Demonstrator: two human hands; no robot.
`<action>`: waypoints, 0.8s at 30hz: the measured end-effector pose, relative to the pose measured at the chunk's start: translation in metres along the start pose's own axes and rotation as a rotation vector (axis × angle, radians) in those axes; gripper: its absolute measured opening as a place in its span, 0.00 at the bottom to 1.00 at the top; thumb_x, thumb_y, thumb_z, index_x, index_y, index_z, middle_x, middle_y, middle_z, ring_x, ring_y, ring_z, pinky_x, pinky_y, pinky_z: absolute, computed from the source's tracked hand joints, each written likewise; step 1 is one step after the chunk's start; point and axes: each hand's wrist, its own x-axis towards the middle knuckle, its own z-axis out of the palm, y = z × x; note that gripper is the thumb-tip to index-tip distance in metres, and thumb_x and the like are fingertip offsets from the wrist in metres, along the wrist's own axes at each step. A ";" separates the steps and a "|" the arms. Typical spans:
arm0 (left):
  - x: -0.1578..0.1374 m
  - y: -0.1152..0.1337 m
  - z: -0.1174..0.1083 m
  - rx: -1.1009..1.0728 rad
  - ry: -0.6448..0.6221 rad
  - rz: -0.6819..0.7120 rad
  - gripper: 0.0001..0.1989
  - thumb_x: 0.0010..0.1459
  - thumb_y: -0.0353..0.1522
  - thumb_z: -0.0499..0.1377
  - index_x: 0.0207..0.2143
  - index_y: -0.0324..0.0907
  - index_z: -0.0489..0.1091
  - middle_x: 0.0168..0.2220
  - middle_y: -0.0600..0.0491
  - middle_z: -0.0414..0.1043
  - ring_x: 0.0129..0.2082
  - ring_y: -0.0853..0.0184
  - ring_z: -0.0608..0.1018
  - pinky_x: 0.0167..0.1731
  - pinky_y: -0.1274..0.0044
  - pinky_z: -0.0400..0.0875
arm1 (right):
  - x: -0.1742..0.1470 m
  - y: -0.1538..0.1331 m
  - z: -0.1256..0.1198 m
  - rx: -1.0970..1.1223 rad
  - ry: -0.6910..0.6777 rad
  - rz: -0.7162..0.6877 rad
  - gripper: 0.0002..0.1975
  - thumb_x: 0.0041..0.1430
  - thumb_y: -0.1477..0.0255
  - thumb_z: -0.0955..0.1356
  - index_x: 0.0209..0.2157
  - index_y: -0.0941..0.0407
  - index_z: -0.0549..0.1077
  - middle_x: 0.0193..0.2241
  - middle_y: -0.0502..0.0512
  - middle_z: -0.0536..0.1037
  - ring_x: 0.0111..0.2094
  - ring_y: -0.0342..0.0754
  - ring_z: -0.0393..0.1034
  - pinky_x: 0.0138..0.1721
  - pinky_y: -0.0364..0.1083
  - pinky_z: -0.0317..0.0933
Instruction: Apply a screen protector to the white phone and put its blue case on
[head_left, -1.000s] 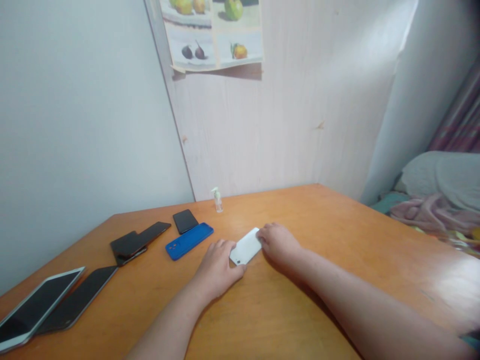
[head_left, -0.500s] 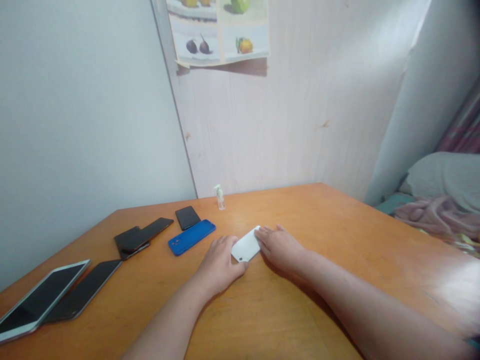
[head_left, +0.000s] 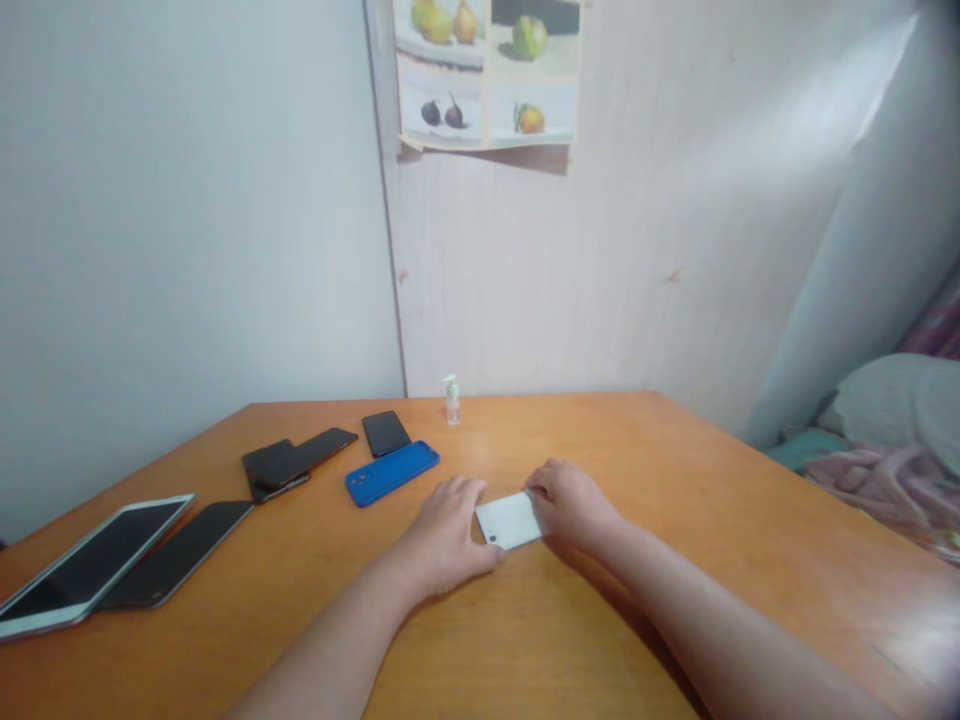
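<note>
A white phone [head_left: 511,521] lies back side up on the wooden table [head_left: 495,640], its camera at the lower left corner. My left hand [head_left: 446,535] grips the phone's left end, thumb at the near edge and fingers at the far side. Around the right end curl the fingers of my right hand [head_left: 576,500], hiding that part of the phone. Beyond my left hand rests a blue phone case [head_left: 393,473], with a black phone [head_left: 385,433] just behind it.
To the left, a white-framed tablet [head_left: 97,562] partly overlaps a dark tablet-like slab [head_left: 187,553]. Dark phones [head_left: 307,455] lie crosswise farther back. A small clear pump bottle [head_left: 452,405] stands near the table's back edge. Bedding [head_left: 892,480] is at the right.
The white phone has turned to lie more nearly crosswise. My right hand's fingers, flatter before, now curl around its right end. The view has shifted slightly left and up.
</note>
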 end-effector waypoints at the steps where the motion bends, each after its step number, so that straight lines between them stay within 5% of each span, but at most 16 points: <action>1: 0.000 -0.002 -0.001 0.034 -0.002 -0.019 0.26 0.43 0.42 0.68 0.44 0.44 0.69 0.45 0.46 0.69 0.47 0.52 0.72 0.43 0.68 0.66 | -0.002 -0.004 0.003 0.034 0.013 -0.026 0.10 0.61 0.74 0.64 0.34 0.56 0.78 0.34 0.58 0.77 0.38 0.49 0.68 0.38 0.44 0.57; 5: 0.000 -0.008 -0.001 0.083 -0.008 -0.067 0.23 0.41 0.49 0.68 0.35 0.46 0.70 0.39 0.49 0.68 0.42 0.53 0.72 0.36 0.70 0.65 | -0.008 -0.018 0.012 0.166 0.014 -0.131 0.08 0.60 0.73 0.65 0.37 0.56 0.76 0.35 0.55 0.76 0.37 0.46 0.68 0.38 0.42 0.57; 12: 0.001 -0.001 -0.002 0.104 -0.023 -0.077 0.24 0.41 0.50 0.68 0.35 0.45 0.71 0.40 0.48 0.68 0.43 0.53 0.72 0.38 0.70 0.66 | 0.003 -0.005 0.005 0.035 0.024 0.115 0.10 0.62 0.70 0.64 0.34 0.58 0.77 0.34 0.58 0.75 0.35 0.47 0.68 0.35 0.44 0.56; 19: 0.001 0.007 -0.008 0.157 -0.073 -0.114 0.22 0.43 0.50 0.65 0.36 0.45 0.70 0.40 0.48 0.68 0.45 0.53 0.72 0.40 0.70 0.69 | -0.003 -0.042 0.015 0.140 -0.063 -0.187 0.11 0.62 0.75 0.63 0.37 0.55 0.78 0.34 0.54 0.74 0.36 0.44 0.69 0.36 0.41 0.56; 24: 0.001 0.007 -0.008 0.169 -0.084 -0.119 0.29 0.40 0.52 0.66 0.40 0.45 0.70 0.43 0.47 0.68 0.47 0.52 0.71 0.42 0.68 0.69 | 0.008 -0.018 0.010 0.011 -0.015 0.053 0.12 0.63 0.73 0.63 0.34 0.58 0.78 0.33 0.57 0.74 0.35 0.47 0.69 0.35 0.43 0.56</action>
